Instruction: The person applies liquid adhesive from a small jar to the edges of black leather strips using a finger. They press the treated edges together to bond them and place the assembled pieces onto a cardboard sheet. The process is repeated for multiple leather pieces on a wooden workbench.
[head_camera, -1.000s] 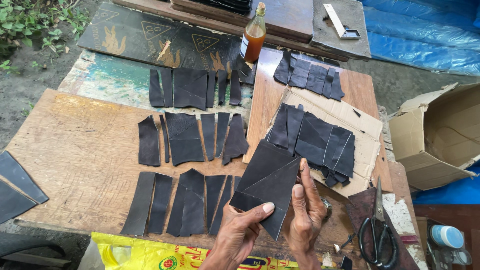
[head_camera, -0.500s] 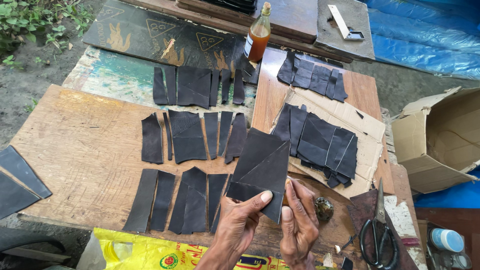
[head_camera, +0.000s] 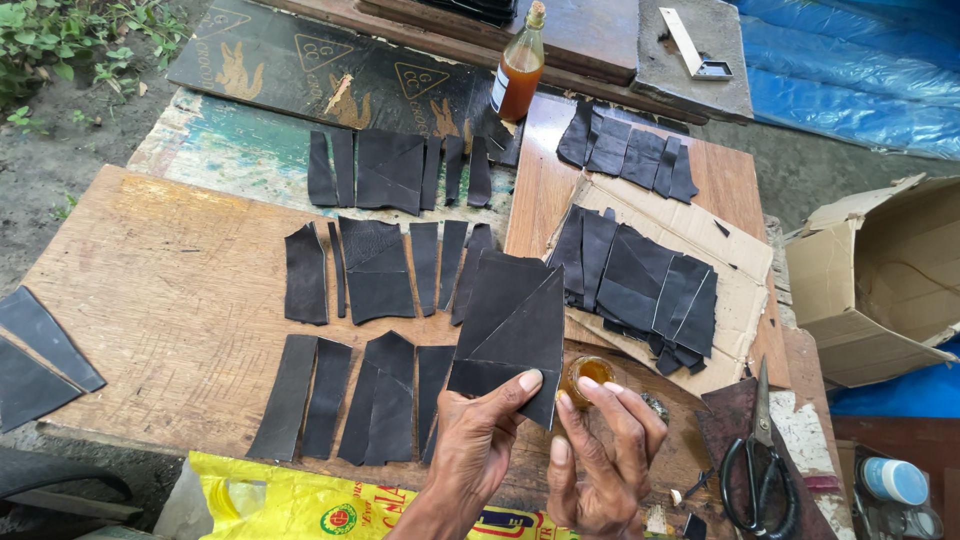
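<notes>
Now the left hand (head_camera: 478, 440) pinches the bottom edge of a black leather panel (head_camera: 512, 320) between thumb and fingers — the panel rises up and away from the grip, long axis upright, above the table's (head_camera: 150, 290) near edge. Just right, the right hand (head_camera: 600, 450) holds nothing, fingers curled. Matte, seamed, angular.

A dark pieced leather panel (head_camera: 512, 325) is held up over the table (head_camera: 150, 290), pinched at its lower edge by the left hand (head_camera: 480, 450). The right hand (head_camera: 600, 450) is raised just beside it, fingers (head_camera: 562, 420) at the panel's lower right corner. Rows of black leather strips (head_camera: 375, 270) are laid flat below. Scissors (head_camera: 757, 465) are seen at right, near an open cardboard box (head_camera: 880, 280).
</notes>
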